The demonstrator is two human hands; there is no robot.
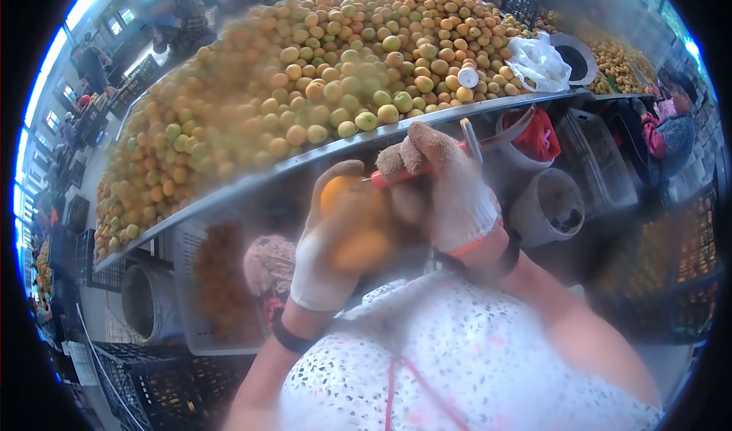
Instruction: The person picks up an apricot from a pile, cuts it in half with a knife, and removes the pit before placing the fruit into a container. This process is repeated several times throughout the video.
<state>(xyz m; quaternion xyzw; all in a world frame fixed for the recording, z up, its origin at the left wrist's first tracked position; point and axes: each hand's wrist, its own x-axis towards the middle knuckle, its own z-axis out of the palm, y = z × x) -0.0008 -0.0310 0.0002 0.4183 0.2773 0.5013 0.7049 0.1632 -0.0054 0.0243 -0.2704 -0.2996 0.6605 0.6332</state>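
My left hand [324, 255], in a white glove, holds an orange fruit [347, 217] close to my chest, just below the table's edge. My right hand [442, 191], in a tan knit glove, grips a red-handled knife [427, 168] whose metal blade sticks up past the fingers. The tool's tip rests against the top of the fruit. Both hands are blurred and partly hide each other. A large heap of orange and green fruits [320, 80] fills the metal table [229, 191] in front of me.
A white plastic bag [537, 61] and a round lid [467, 77] lie on the heap at the right. Under the table stand grey buckets [545, 206], a crate of cut fruit [217, 286] and black crates [145, 385]. People sit at right [671, 133] and far left.
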